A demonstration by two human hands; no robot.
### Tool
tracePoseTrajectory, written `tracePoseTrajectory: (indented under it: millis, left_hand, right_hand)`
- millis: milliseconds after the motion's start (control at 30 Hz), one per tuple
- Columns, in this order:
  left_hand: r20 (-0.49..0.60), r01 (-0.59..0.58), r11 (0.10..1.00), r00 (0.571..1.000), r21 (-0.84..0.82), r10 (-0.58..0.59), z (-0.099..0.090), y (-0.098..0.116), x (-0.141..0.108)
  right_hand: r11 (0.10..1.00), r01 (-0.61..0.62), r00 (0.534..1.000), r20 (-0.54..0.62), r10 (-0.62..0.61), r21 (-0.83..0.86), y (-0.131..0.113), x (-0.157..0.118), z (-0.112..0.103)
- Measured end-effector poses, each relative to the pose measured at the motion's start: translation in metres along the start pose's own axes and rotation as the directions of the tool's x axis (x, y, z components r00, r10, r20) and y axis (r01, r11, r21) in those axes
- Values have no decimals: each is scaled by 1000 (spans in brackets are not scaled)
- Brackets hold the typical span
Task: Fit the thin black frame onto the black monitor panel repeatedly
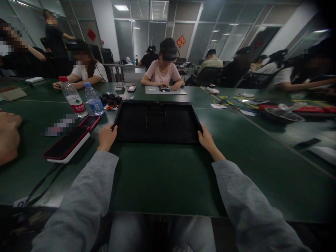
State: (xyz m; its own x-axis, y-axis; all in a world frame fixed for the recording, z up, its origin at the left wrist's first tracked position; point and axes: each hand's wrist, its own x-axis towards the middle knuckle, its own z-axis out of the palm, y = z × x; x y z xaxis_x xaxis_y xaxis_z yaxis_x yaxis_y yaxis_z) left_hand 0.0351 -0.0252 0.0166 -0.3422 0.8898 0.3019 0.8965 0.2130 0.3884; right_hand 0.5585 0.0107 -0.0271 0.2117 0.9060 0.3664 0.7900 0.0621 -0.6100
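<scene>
A wide black rectangular panel (131, 122), like a shallow tray with a raised rim, is in front of me above the green table (162, 175). Two thin metal rods show near its middle; its exact kind I cannot make out. My left hand (106, 139) is closed on its left edge, thumb on the rim. At the right edge, my right hand (207, 138) grips it the same way. The panel's underside is hidden.
Left of the panel stand a red-capped bottle (75, 99) and a blue-capped bottle (93, 101). Nearer lies a red-edged phone (67, 143) on a white block. Cables and tools (236, 101) are at right. A person (164, 70) sits opposite; another person's hand (9, 136) is far left.
</scene>
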Motion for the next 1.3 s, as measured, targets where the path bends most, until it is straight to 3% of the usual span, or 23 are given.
tracePoseTrajectory:
  millis: [167, 433, 600, 700, 833, 900, 1067, 1300]
  left_hand:
    - [23, 17, 999, 1000, 40, -18, -1, -2, 1]
    - [79, 122, 979, 991, -164, -110, 6, -10, 10]
    - [123, 140, 977, 985, -161, -121, 3, -9, 9]
    - [70, 154, 980, 987, -130, -146, -1, -3, 2]
    - [-183, -2, 998, 983, -68, -11, -6, 12, -7]
    - [-239, -125, 991, 965, -45, 111, -7, 23, -13]
    - [-149, -328, 944, 936, -28, 320, -4, 46, -27]
    - [-2, -397, 917, 918, 36, 397, 4, 48, -26]
  right_hand:
    - [1000, 13, 1000, -4, -13, -15, -2, 0, -1]
    - [999, 8, 997, -73, -6, 36, 2, 3, 0]
    - [999, 16, 981, -193, -23, -41, 2, 1, 3]
    - [993, 27, 975, -214, -50, -111, -1, -3, 5]
    - [978, 47, 980, -178, -84, -203, -13, -10, 1]
    - [964, 78, 975, -184, -128, -254, -24, -14, 0]
    - [937, 201, 958, -145, -249, -285, -55, -27, 12]
    - [924, 275, 952, -56, -299, -265, -69, -36, 29]
